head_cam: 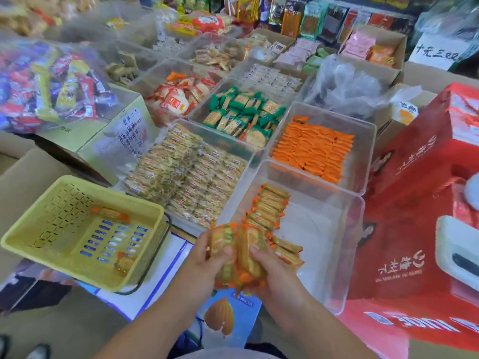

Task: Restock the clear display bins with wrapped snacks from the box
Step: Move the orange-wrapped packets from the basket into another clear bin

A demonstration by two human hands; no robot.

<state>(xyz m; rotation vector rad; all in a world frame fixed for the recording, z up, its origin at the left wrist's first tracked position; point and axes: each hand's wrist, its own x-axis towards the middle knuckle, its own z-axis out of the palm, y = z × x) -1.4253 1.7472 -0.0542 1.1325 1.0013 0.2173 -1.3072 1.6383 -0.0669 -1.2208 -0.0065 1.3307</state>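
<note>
My left hand and my right hand together clutch a bundle of orange-and-gold wrapped snacks at the near left corner of a clear display bin. Inside that bin a short row of the same wrapped snacks stands on edge along its left side, and most of its white floor is bare. A yellow plastic basket to the left holds two loose wrapped snacks. The supply box is not clearly in view.
Other clear bins hold orange packets, green-wrapped biscuits and pale crackers. A tall red gift box stands right of the bin. Cardboard boxes and bagged sweets crowd the left; a blue almond-printed carton lies below my hands.
</note>
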